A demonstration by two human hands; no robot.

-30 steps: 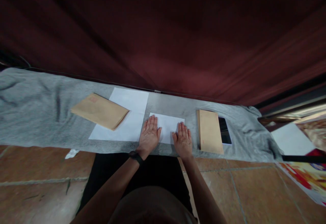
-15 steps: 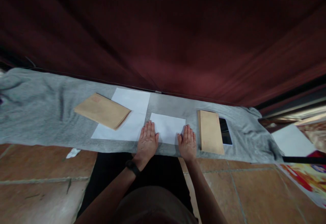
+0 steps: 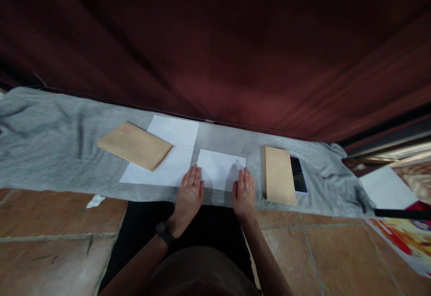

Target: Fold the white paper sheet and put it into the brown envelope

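Note:
A small white sheet of paper (image 3: 220, 169) lies on the grey cloth between my two hands. My left hand (image 3: 190, 192) is at its near left corner, fingers stretched out and nothing in them. At the right edge of the sheet is my right hand (image 3: 244, 193), also with straight fingers and holding nothing; its shadow falls on the paper. Left of my left hand lies a larger white sheet (image 3: 182, 136), partly covered by a stack of brown envelopes (image 3: 134, 145). Another stack of brown envelopes (image 3: 279, 174) lies to the right of my right hand.
A dark-screened phone (image 3: 298, 174) sits partly under the right envelopes. The grey cloth (image 3: 229, 138) covers a narrow table against a dark red curtain (image 3: 215, 76). A crumpled white scrap (image 3: 95, 201) is on the tiled floor (image 3: 50, 215). A colourful printed package (image 3: 404, 242) stands at far right.
Both hands have drawn slightly back toward me and turned more edge-on, the left also shifting left. The small sheet and both envelope stacks stay in place.

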